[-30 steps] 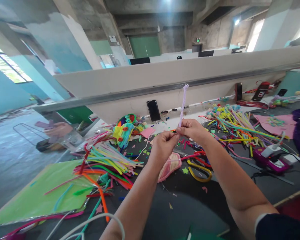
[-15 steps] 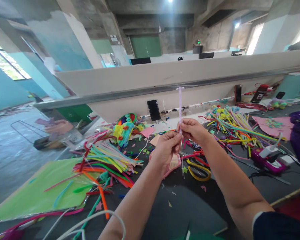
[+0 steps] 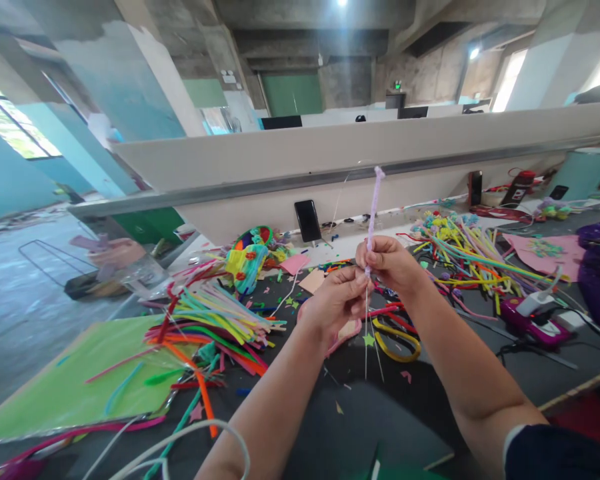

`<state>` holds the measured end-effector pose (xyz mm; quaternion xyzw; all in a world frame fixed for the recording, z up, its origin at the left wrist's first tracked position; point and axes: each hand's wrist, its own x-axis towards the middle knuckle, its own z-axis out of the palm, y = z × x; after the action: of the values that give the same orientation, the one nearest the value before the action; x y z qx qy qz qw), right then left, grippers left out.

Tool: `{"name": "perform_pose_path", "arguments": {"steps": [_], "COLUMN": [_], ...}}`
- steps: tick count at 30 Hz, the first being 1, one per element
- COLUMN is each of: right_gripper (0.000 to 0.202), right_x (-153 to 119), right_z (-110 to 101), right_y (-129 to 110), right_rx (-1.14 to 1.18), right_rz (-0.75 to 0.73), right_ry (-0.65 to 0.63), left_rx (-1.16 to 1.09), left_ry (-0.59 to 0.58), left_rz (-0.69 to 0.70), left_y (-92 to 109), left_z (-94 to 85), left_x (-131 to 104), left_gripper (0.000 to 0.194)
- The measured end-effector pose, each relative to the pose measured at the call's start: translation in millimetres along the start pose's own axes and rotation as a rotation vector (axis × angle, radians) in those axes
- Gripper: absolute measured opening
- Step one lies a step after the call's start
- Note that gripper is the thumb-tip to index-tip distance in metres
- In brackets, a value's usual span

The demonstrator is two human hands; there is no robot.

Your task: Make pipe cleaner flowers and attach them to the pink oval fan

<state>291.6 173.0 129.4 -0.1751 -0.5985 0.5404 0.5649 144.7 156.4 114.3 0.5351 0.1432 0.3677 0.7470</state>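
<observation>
Between both hands a lilac pipe cleaner [image 3: 373, 207] stands almost upright, leaning slightly right, with a small knobbly bend at its top. My right hand [image 3: 387, 260] pinches its lower part. Just below and to the left, the fingers of my left hand [image 3: 343, 293] close around its bottom end. Two thin bare wires [image 3: 367, 340] hang down beneath the fingers, spread apart at their tips. Behind my left hand lies a pink-edged piece [image 3: 344, 333], partly hidden. Scissors with yellow handles [image 3: 397, 343] rest on the dark table below my right hand.
Bundles of coloured pipe cleaners lie left [image 3: 225, 317] and right [image 3: 480, 247]. A phone [image 3: 307, 221] leans by the partition [image 3: 260, 220]. A green sheet [image 3: 80, 373] covers the left side; a purple power strip [image 3: 535, 323] with cables sits right. Another person's purple sleeve [image 3: 597, 280] shows far right.
The pipe cleaner's top has moved right and slightly up, and it now leans right. Its lower wires have spread apart and hang lower. Both hands have shifted slightly right, still holding it.
</observation>
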Motion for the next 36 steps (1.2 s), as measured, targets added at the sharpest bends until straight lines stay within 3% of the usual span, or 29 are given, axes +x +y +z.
{"name": "perform_pose_path", "arguments": {"steps": [2,5,7,11,14,16,20,24,27,29,31,36], "right_gripper": [0.034,0.037,0.033,0.029,0.028,0.029,0.028,0.029,0.034,0.035,0.031,0.031], "right_x": [0,4,7,12,11,8,3,3,5,6,8,15], "right_z": [3,3,1,2,7,9,7,10,15,16,14,14], "right_y": [5,11,12,11,6,1,-5,5,13,18,23,42], "right_rx": [0.085,0.107,0.033,-0.274,-0.522,-0.499,-0.128,0.135,0.229,0.27,0.282,0.184], "right_rz": [-0.042,-0.008,0.046,0.06,0.074,0.078,0.079,-0.018,-0.048,-0.002,0.072,0.198], "right_ry": [-0.005,0.002,0.06,0.249,0.313,0.269,0.119,0.081,0.067,0.05,0.094,0.461], "left_rx": [-0.128,-0.075,0.136,0.817,1.102,1.035,0.548,0.017,-0.179,-0.165,-0.027,0.598], "left_ry": [-0.046,0.074,0.228,0.526,0.576,0.476,0.241,0.139,0.075,0.105,0.209,0.567], "left_rz": [-0.033,0.015,0.088,0.275,0.407,0.386,0.264,0.138,0.048,0.057,0.114,0.238], "left_y": [-2,-1,1,7,10,11,6,-2,-5,-5,-3,2], "left_z": [8.5,11.7,5.5,-11.6,-15.6,-15.1,-10.7,3.1,14.4,15.4,8.3,-25.4], "left_x": [-2,-3,0,6,6,4,0,0,0,1,3,10], "left_gripper": [0.035,0.031,0.027,0.024,0.025,0.026,0.029,0.031,0.032,0.03,0.028,0.026]}}
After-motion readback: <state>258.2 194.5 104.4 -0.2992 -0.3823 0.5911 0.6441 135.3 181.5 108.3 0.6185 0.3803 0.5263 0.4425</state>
